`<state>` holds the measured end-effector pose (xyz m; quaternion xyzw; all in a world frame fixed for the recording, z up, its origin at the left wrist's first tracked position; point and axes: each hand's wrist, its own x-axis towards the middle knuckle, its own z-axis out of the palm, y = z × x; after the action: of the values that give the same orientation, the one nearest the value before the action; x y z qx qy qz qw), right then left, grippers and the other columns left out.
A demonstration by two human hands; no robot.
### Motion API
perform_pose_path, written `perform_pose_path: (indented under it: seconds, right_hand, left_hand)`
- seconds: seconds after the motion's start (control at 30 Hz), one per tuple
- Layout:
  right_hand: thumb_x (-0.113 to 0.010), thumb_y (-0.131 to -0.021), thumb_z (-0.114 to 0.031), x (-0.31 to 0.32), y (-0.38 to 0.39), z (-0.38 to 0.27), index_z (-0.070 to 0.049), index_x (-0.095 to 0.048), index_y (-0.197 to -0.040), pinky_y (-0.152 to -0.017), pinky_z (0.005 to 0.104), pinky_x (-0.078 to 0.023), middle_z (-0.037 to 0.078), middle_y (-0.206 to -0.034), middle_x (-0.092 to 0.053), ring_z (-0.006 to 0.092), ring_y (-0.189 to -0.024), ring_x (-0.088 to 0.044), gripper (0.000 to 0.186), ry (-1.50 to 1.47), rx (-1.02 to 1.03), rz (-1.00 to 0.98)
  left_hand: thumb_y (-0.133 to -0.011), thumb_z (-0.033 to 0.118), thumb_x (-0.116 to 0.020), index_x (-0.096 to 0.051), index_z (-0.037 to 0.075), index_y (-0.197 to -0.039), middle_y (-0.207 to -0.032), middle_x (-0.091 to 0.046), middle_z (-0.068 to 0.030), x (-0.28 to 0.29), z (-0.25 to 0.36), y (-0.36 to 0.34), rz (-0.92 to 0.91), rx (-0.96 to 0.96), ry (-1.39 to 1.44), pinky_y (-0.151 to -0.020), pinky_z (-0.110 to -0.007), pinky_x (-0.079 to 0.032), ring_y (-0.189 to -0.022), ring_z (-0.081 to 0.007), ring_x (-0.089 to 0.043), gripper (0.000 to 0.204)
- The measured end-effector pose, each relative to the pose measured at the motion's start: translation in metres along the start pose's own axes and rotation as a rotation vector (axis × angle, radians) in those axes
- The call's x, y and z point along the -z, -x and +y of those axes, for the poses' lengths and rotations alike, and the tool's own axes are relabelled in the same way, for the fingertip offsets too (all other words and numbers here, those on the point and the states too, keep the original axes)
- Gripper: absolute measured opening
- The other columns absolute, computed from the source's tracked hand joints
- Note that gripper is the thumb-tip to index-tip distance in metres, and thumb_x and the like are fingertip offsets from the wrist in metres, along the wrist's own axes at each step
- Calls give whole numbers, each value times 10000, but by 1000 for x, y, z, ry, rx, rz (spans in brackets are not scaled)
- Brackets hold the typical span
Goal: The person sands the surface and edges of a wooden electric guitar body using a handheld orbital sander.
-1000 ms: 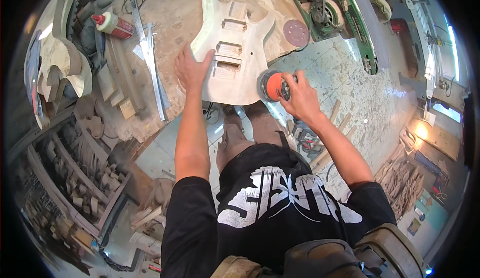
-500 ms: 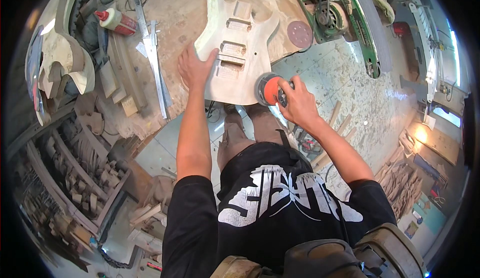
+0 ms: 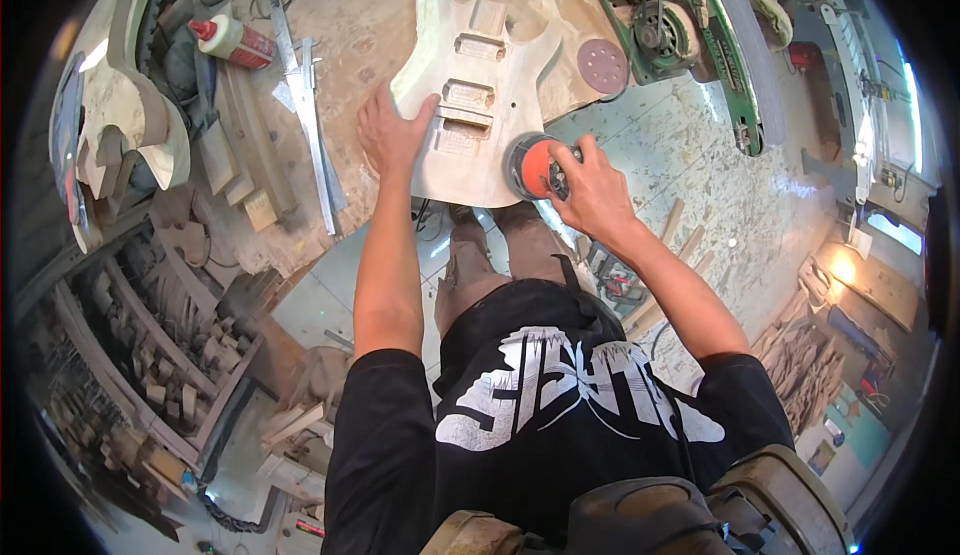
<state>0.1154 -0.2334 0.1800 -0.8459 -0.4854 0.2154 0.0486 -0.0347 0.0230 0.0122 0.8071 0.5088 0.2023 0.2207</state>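
A spread left hand (image 3: 393, 137) steadies a guitar body (image 3: 508, 77) over the tabletop's (image 3: 350, 45) near edge while the right hand (image 3: 595, 190) grasps an orange sander (image 3: 536, 167) at its side, apparent edge-smoothing that next demands even pressure.

Guitar body (image 3: 470, 70), one: pale wood, cavities cut in its face, on a dusty workbench (image 3: 335, 5); clock centre, twelve pointing away from the worker I am watching.
Left hand (image 3: 393, 133): at eight, spread, thumb over the body's edge.
Right hand (image 3: 593, 195): wrapped around an orange-and-black sander (image 3: 537, 167) at five, by the body's edge.
Perforated disc (image 3: 602, 65), maroon: between two and three.
Green machine (image 3: 655, 35), belted: two.
Bottle (image 3: 233, 41), white and red, lying: between nine and ten.
Metal caliper (image 3: 303, 95): nine.
Wooden strips (image 3: 240, 155): between eight and nine.
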Motion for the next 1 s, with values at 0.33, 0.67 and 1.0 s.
perform_pose_path:
  seconds: [0.33,0.67,1.0]
  right_hand:
    - [-911,-796,-214,6,-7,21,-165,-558,-1412,-839,543,-596,194,-1244,-550,461,-1088,-683,712,-12,-68,88]
    - [-904,-808,-236,9,-11,30,-162,-545,-1423,-846,561,-596,204,-1275,-545,475,-1083,-683,716,-8,-133,39]
    - [-901,-803,-223,14,-26,14,-148,-540,-1420,-860,561,-592,216,-1274,-545,486,-1098,-679,719,-30,-55,51]
  left_hand:
    - [-786,687,-827,-622,55,-1449,-1405,-676,-187,-3,-1,0,-27,19,-3,-1149,-530,-420,-1360,-385,-557,938]
    - [-799,686,-816,-618,51,-1455,-1413,-670,-184,-1,0,-1,-32,12,-1,-1159,-529,-409,-1358,-385,-550,934]
    - [-802,691,-810,-612,65,-1463,-1426,-661,-184,2,2,0,-65,45,-12,-1155,-524,-410,-1362,-390,-543,931]
